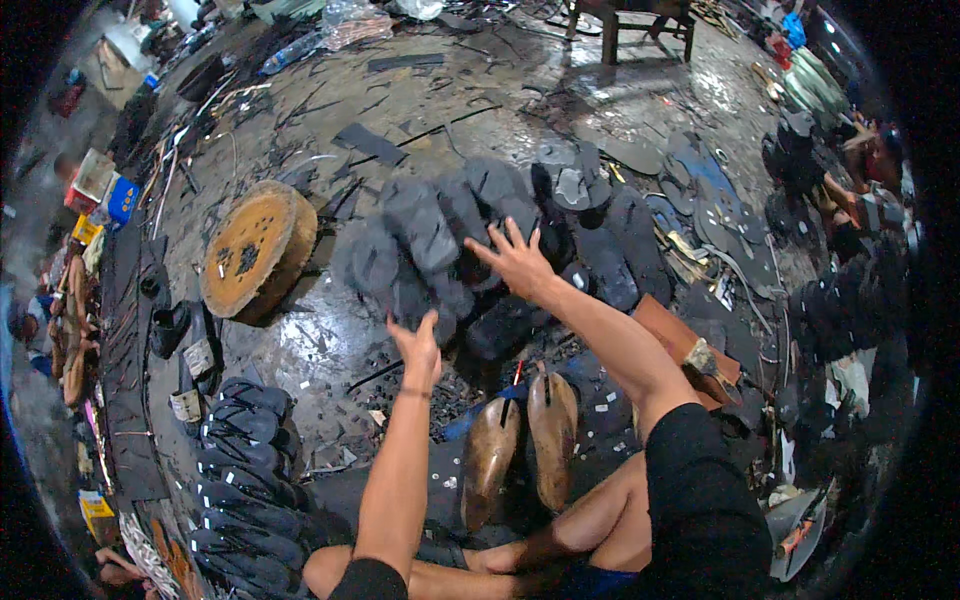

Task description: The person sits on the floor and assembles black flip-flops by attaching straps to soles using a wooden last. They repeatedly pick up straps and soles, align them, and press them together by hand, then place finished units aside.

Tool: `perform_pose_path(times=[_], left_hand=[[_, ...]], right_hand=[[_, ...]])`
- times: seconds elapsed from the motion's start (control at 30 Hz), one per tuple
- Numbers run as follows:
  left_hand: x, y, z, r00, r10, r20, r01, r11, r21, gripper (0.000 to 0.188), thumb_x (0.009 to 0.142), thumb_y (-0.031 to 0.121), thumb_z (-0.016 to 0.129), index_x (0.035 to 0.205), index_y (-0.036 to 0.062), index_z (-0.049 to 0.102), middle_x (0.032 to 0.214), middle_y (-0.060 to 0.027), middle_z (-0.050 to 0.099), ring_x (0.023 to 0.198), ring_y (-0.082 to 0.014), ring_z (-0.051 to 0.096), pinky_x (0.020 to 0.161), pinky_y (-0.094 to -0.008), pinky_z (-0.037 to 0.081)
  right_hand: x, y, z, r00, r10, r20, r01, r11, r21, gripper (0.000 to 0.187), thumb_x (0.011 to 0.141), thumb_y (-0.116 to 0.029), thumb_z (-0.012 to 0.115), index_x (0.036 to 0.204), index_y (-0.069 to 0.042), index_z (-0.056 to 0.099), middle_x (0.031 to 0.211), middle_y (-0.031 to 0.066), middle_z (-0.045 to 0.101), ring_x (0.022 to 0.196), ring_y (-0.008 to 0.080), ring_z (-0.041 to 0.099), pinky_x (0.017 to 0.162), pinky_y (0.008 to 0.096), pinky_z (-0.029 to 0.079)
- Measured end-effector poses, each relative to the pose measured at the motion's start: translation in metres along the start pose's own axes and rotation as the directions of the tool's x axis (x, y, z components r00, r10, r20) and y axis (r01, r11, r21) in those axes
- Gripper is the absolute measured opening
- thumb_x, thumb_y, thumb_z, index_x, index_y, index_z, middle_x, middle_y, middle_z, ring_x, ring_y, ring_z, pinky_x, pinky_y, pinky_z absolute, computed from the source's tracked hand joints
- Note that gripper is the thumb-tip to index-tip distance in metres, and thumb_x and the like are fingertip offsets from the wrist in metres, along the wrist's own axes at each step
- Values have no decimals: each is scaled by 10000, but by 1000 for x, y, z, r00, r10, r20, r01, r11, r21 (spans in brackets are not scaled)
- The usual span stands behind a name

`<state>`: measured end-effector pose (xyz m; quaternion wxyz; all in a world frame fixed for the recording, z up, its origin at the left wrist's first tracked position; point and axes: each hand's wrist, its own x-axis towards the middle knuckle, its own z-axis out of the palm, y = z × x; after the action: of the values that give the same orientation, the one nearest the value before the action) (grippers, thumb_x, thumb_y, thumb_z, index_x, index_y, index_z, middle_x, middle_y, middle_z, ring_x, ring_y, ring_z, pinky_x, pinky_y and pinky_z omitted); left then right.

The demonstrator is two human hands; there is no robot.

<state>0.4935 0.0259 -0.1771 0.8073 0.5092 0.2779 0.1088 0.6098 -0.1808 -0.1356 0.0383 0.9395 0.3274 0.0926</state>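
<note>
A heap of dark grey, foot-shaped soles [428, 225] lies on the floor in front of me. My right hand [515, 262] is over the heap's right part, fingers spread and apparently resting on the soles. At the near left edge of the heap is my left hand [420, 352], thumb and a finger apart against a sole; its other fingers are partly hidden. Neither hand visibly grips anything. Closer to me, two brown wooden shoe lasts [490, 460] stand side by side, toward my crossed legs. More black soles [607, 265] lie right of the heap.
A round wooden block [252, 250] stands left of the heap. Black thong sandals [245, 490] form a row at lower left. An orange-brown slab [665, 335] lies by my right forearm. Rubber scraps litter the floor; a wooden stool [632, 25] stands far off. Another person's hand [840, 190] shows at right.
</note>
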Motion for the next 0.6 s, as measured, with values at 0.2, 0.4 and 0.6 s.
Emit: perform_pose_path(times=[0.2,0.4,0.6], left_hand=[[-193,59,-38,971,-227,-76,227,974,-15,798,862,17,643,1477,94,140,1377,-138,397,1224,-272,453,1034,-398,396],[-272,99,-96,981,-82,-178,141,926,350,783,879,20,627,1485,37,132,1393,-211,392,1176,-278,510,933,-350,468],[-352,125,-116,993,86,-81,-20,797,603,646,896,48,594,1441,60,247,1350,-215,427,1105,-271,548,879,-351,485]], right_hand=[[-96,-42,-97,951,-292,99,258,929,264,851,775,-54,612,1487,-333,238,1434,157,366,1351,449,288,919,696,387],[-38,29,-112,969,58,-241,55,899,435,508,694,-172,675,1191,-110,587,1287,198,490,1210,412,434,960,518,411],[-18,139,-13,824,554,120,-538,831,-139,734,822,-206,668,1452,-364,327,1528,177,249,1334,496,301,1020,676,277]])
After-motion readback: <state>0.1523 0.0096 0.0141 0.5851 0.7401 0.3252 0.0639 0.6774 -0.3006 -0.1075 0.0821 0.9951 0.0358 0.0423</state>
